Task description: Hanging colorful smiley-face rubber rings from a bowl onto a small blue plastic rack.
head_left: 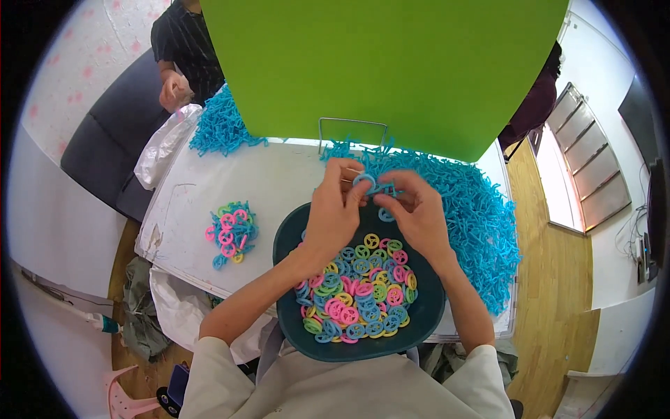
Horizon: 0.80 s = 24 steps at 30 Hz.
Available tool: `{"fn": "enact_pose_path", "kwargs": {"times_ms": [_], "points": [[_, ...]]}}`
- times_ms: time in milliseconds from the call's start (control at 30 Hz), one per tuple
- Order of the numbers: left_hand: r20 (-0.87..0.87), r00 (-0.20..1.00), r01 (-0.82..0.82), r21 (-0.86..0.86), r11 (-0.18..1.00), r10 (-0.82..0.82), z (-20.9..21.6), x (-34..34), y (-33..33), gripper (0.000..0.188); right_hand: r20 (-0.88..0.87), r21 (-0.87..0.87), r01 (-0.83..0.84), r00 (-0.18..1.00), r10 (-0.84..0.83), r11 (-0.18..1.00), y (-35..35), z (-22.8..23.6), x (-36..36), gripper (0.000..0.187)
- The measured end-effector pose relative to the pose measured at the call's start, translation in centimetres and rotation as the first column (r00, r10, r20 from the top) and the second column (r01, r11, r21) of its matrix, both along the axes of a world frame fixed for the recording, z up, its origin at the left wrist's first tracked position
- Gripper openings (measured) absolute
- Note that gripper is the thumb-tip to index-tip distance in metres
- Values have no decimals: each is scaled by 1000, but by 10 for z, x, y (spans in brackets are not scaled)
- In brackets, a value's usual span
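My left hand [333, 213] pinches a small blue plastic wheel [363, 179] between thumb and fingers, above the far rim of a basin. My right hand [423, 216] is closed on a blue branched plastic stick [386, 188], whose end meets the wheel. Another blue wheel [385, 215] shows just under the right fingers; whether it is held I cannot tell. Below both hands, the dark green basin [434, 297] holds many small spoked wheels [359, 290] in pink, blue, yellow and green.
Blue sticks [467, 216] are heaped along the white table's [181, 202] right side, with another heap [222, 126] far left. Wheels joined with sticks [234, 234] lie left of the basin. A green panel [384, 70] and wire stand [352, 120] rise behind. Another person's hand [174, 92] is far left.
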<state>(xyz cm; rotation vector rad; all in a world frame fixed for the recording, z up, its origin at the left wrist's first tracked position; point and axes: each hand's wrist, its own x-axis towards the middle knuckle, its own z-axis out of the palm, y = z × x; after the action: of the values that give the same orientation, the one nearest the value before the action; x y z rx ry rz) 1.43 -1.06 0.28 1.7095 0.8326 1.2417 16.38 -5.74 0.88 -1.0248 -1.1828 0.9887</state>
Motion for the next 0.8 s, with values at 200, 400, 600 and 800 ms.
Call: {"fn": "enact_pose_path", "kwargs": {"times_ms": [200,400,600,800], "points": [[243,961,167,-118,979,-134,-4,-1,5,14,443,204,199,854,-272,959,1,-3,1,13],[244,959,182,-133,974,-146,0,-1,-4,19,350,98,196,911,-218,976,0,-1,4,12],[232,960,206,-209,956,-156,0,1,-1,20,331,64,183,924,-194,981,3,-2,8,14],[294,951,169,-218,961,-101,3,-2,1,20,519,163,188,818,-246,969,1,-3,6,14]]}}
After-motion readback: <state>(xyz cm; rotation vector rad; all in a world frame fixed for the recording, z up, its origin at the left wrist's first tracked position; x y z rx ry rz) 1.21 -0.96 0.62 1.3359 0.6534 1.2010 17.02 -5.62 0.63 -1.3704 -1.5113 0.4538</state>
